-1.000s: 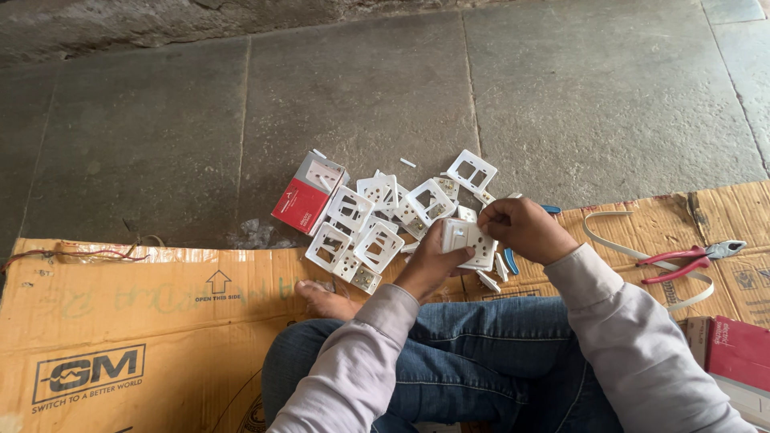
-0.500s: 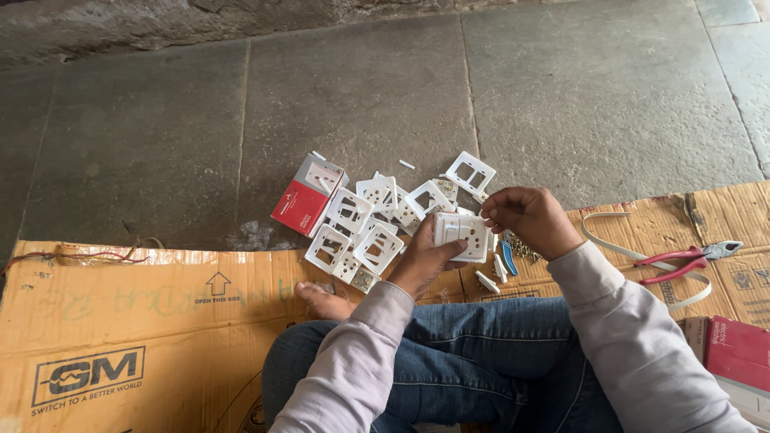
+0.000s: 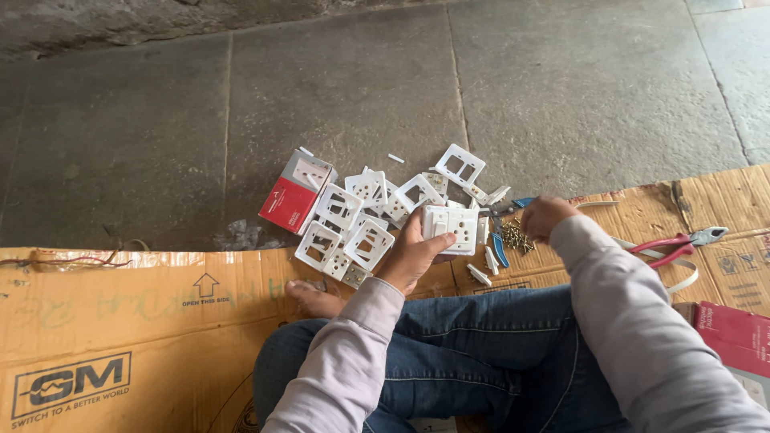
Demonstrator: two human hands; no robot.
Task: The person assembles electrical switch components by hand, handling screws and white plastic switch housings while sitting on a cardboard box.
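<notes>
Seated cross-legged on flattened cardboard [image 3: 120, 321] laid over a stone floor [image 3: 337, 88], a person holds a white plastic socket plate [image 3: 451, 228] in the left hand [image 3: 413, 255], the grip closed on its lower left edge with the thumb across the face and the fingers behind, the plate raised just above a heap of similar white plates and frames [image 3: 361, 216]. Meanwhile the right hand [image 3: 547, 216] reaches to a small pile of brass screws [image 3: 514, 237] just beside the plate; whether its grip has closed on a screw cannot be told. By its look the plate is light, rigid moulded plastic, smooth enough to slip and likely to crack at its thin rims, so it is best taken by its outer edges. A red-and-white carton [image 3: 293, 194] lies at the heap's left, a blue-handled tool [image 3: 499, 247] by the screws, and red-handled pliers [image 3: 678, 243] farther right.
</notes>
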